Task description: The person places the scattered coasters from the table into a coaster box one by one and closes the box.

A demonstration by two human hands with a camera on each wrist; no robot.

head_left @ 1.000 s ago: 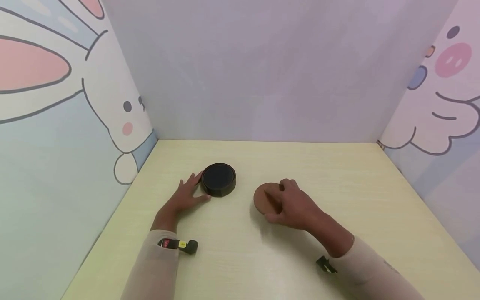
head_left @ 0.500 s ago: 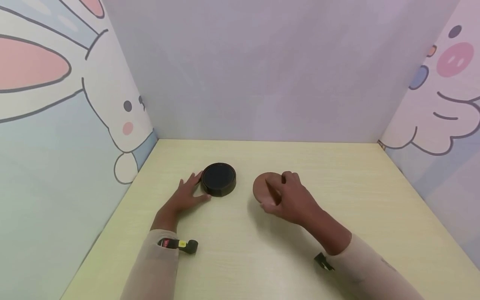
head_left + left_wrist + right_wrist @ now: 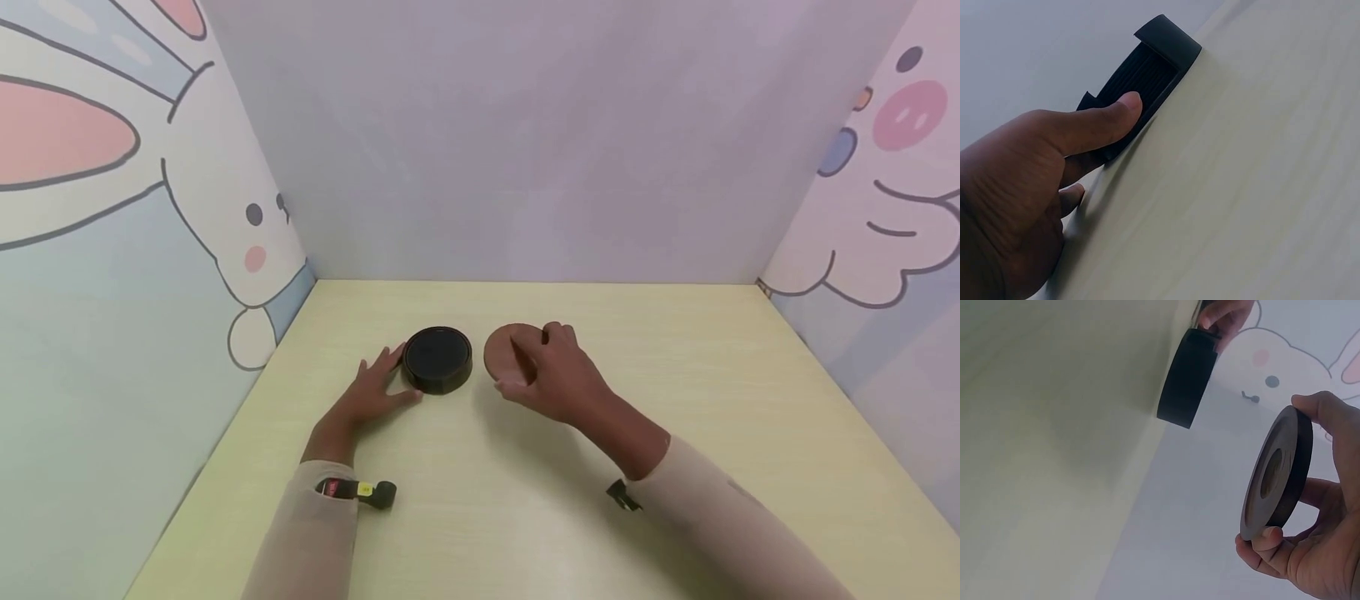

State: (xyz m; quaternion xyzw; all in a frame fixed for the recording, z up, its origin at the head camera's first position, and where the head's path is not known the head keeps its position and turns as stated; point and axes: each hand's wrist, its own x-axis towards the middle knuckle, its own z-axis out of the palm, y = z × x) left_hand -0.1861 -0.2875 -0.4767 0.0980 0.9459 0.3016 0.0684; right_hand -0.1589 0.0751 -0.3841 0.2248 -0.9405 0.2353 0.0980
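A round black coaster holder (image 3: 437, 357) rests on the table, left of centre in the head view. A slot in its side, seen in the left wrist view, shows stacked dark layers. My left hand (image 3: 367, 392) lies beside it with fingers spread and fairly straight; the thumb touches the rim by the slot, the other fingers its left side. Just right of the holder, my right hand (image 3: 555, 375) grips a round brown coaster (image 3: 501, 357) by its edge, above the table. The coaster's underside (image 3: 1275, 472) shows a grey ring around a brownish centre in the right wrist view.
The pale wooden table (image 3: 465, 517) ends at a plain grey-lilac wall (image 3: 510, 167) behind. Side walls carry cartoon animals, a rabbit (image 3: 225, 192) on the left. Black camera straps (image 3: 367, 492) sit at both wrists.
My right hand has carried the brown coaster up and away from me, then left towards the holder. The left hand and the black holder have stayed in place.
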